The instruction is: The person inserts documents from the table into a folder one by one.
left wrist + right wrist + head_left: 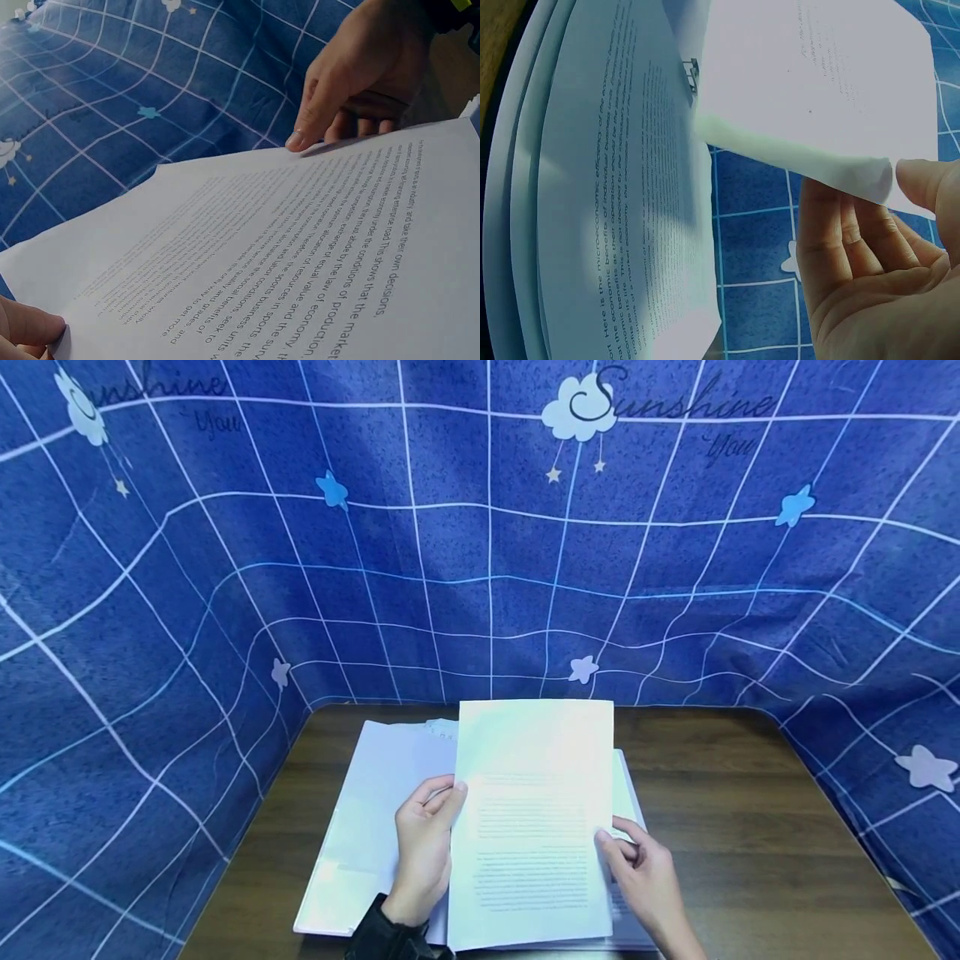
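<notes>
A white printed sheet of paper (532, 735) is held up by both hands over an open white folder (367, 810). My left hand (425, 839) pinches its left edge between thumb and fingers. At the lower right edge, my right hand (645, 868) pinches the paper, thumb in front. In the right wrist view the sheet's lower border (802, 154) curls beside that thumb. Printed pages (592, 225) lie below, with a small metal clip (693, 75) showing near the sheet. Whether the sheet is fastened to the clip I cannot tell.
The folder lies on a brown wooden table (750, 827), whose surface extends to the right. Paper edges (442, 727) stick out at the folder's top. A blue curtain with white grid lines (450, 543) hangs behind the table and along its sides.
</notes>
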The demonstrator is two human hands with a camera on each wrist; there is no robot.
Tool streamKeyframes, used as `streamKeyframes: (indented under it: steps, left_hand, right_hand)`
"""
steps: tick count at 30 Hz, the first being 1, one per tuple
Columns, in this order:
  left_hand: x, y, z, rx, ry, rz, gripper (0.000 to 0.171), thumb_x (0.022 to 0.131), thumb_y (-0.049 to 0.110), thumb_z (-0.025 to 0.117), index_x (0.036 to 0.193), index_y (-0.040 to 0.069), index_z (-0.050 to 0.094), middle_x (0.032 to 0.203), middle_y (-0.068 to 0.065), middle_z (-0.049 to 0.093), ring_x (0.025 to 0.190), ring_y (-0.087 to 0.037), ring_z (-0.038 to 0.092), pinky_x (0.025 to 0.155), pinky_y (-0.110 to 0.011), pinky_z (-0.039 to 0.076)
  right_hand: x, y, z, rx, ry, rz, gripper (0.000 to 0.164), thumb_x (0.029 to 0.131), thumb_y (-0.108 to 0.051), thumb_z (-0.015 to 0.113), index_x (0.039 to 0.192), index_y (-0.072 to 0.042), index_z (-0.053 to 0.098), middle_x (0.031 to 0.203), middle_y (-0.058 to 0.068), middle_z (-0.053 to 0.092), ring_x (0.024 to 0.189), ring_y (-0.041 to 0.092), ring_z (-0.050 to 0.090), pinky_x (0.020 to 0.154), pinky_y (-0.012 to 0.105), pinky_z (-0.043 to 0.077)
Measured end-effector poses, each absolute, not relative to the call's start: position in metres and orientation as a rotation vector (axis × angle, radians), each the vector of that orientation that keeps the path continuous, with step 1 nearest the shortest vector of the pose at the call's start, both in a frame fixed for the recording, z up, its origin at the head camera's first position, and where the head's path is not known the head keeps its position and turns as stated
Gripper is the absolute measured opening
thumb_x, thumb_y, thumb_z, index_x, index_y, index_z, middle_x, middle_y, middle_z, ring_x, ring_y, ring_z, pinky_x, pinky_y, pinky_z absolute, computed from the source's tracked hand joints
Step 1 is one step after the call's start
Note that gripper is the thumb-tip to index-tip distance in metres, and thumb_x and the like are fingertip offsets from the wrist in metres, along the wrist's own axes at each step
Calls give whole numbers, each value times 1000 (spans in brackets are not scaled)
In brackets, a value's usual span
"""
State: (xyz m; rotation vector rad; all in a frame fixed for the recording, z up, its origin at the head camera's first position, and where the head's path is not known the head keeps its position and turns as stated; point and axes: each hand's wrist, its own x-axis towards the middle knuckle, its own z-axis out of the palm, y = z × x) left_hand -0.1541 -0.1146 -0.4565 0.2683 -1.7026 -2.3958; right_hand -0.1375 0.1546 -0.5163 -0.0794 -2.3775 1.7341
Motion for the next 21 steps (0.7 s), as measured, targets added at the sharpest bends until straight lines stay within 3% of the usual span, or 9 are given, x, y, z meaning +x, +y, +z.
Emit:
streamKeyframes:
  steps: [5,13,16,21]
  left_hand:
    - [-154,-113,-460,292,-1725,-2400,31,97,10,71,121,-9,62,111,-23,73,92,-28,74,76,-32,59]
    - [-154,-112,-463,283,-1708,-2417,31,97,9,71,121,-9,62,111,-24,73,92,-29,73,76,-33,59]
    - [-155,-112,-464,292,-1723,-2406,29,97,7,70,121,-9,63,111,-24,73,92,-29,74,76,-32,59]
    - [-157,-113,-468,277,-1883,-2274,26,97,10,71,119,-3,67,108,-19,75,89,-27,74,73,-30,58]
  right_hand:
    - [-138,154,-515,-145,-2423,1709,15,97,-20,74,98,-5,75,54,-4,44,47,7,40,45,22,31]
    - [-138,155,-515,-159,-2415,1727,15,97,-18,74,96,-3,76,54,0,50,46,7,38,43,21,29]
    - [-139,155,-516,-143,-2378,1771,16,97,-18,73,96,-2,76,59,1,61,48,7,47,44,21,36]
    - [-140,158,-517,-177,-2334,1826,16,95,-16,75,96,0,76,63,2,66,54,11,57,47,23,44]
